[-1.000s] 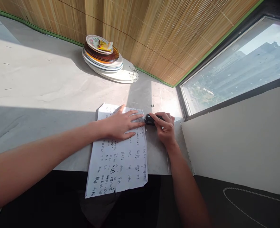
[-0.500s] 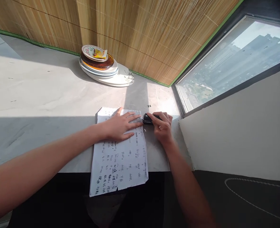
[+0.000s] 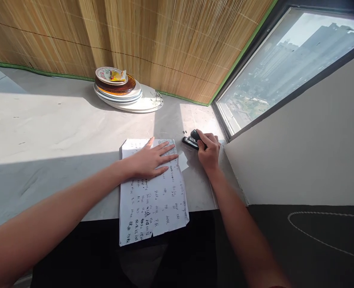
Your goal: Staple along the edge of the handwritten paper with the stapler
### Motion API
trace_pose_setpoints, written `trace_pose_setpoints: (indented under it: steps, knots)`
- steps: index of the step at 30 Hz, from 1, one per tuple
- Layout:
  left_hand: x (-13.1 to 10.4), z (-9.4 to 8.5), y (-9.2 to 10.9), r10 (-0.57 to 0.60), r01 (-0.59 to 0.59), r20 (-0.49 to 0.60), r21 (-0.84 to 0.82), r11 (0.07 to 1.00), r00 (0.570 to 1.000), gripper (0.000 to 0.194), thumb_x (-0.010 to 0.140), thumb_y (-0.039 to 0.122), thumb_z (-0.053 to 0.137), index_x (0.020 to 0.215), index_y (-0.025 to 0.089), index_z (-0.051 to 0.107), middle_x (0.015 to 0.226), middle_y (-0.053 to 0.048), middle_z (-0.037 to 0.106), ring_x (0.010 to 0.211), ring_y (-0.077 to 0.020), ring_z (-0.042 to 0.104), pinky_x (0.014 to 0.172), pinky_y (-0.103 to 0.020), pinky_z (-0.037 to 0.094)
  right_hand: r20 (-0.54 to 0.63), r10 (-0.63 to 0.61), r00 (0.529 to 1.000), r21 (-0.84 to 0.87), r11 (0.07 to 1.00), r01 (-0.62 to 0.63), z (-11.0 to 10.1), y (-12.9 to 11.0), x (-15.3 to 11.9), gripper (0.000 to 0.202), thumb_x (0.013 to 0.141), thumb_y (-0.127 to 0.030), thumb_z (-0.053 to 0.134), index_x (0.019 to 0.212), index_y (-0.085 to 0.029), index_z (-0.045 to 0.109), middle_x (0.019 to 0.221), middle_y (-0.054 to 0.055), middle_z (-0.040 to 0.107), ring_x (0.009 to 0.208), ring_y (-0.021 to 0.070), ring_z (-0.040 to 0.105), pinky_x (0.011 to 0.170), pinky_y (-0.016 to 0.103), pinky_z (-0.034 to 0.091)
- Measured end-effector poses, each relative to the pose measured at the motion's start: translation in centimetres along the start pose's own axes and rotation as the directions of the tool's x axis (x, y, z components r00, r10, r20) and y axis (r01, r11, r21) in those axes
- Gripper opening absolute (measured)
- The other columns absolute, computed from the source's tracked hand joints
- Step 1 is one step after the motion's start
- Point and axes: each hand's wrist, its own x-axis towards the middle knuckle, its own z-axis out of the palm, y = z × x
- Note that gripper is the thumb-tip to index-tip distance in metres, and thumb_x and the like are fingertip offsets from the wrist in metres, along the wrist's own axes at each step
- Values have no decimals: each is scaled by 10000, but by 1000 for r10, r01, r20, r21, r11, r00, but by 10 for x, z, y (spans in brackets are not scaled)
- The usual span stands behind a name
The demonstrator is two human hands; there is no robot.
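Note:
A sheet of paper covered in handwriting [image 3: 171,208] lies on the grey tabletop, its lower end hanging past the near edge. My left hand [image 3: 153,160] rests flat on its upper part, fingers spread. Under those fingertips a patch of dense printed lines [image 3: 167,145] shows at the paper's top right corner. Just right of the sheet, my right hand [image 3: 209,150] grips a black stapler [image 3: 191,140] whose jaws are apart, clear of the paper. A small white paper piece [image 3: 183,161] shows beside the sheet's right edge.
A stack of plates [image 3: 119,94] with a yellow packet [image 3: 117,76] on top stands at the back, before a bamboo blind [image 3: 135,36]. Tiny dark bits [image 3: 185,131] lie near the stapler. A window [image 3: 285,72] and a white wall [image 3: 297,136] bound the right side.
My right hand has drawn the stapler away from the paper's edge, to the right and slightly up, and its jaws now stand apart. The white paper piece has come into sight. My left hand stays on the sheet.

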Motion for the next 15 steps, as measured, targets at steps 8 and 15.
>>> trace_pose_setpoints:
  steps: [8, 15]
  knots:
    - [0, -9, -12, 2, -10, -169, -49, 999, 986, 486, 1035, 446, 559, 1476, 266, 658, 1607, -100, 569, 1446, -315, 542, 1270, -532, 326, 13, 5, 1000, 13, 1000, -5, 3, 3, 1, 456, 1000, -202, 492, 1382, -275, 730, 1036, 73, 696, 993, 248, 587, 956, 434, 454]
    - [-3, -14, -32, -84, 17, -260, -252, 968, 962, 205, 940, 418, 692, 1011, 277, 823, 1204, -58, 786, 1193, -284, 688, 1156, -489, 430, 25, -21, 999, -16, 1000, 21, 3, -3, 1, 474, 988, -243, 515, 1425, -219, 697, 1106, 104, 713, 1040, 272, 578, 969, 426, 489]
